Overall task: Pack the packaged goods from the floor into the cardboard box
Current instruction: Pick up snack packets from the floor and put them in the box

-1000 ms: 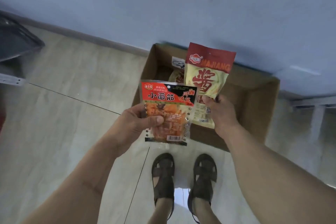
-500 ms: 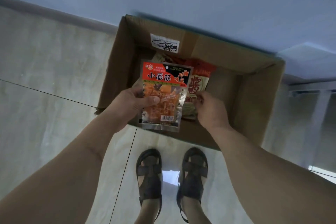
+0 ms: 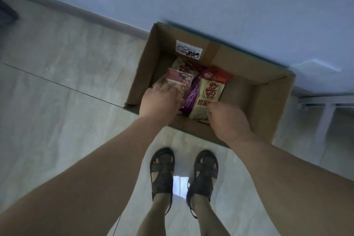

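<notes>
An open cardboard box (image 3: 268, 105) stands on the floor against the blue wall. Both my hands reach down into it. My left hand (image 3: 160, 101) presses on the red-and-orange snack packet (image 3: 179, 79) at the box's left side; the picture is blurred there. My right hand (image 3: 228, 120) pinches the lower edge of the cream-and-red sauce pouch (image 3: 209, 93), which lies near the middle of the box. A purple packet (image 3: 192, 96) sits between the two, and another cream pouch (image 3: 184, 67) shows behind them.
The pale tiled floor (image 3: 67, 101) stretches to the left. My sandalled feet (image 3: 183, 172) stand just in front of the box. A white metal frame (image 3: 325, 113) is at the right, and a dark object (image 3: 7, 15) at the far left edge.
Both hands have gone down from above the box into it, carrying the snack packet and the sauce pouch. The two packets now rest among the goods inside.
</notes>
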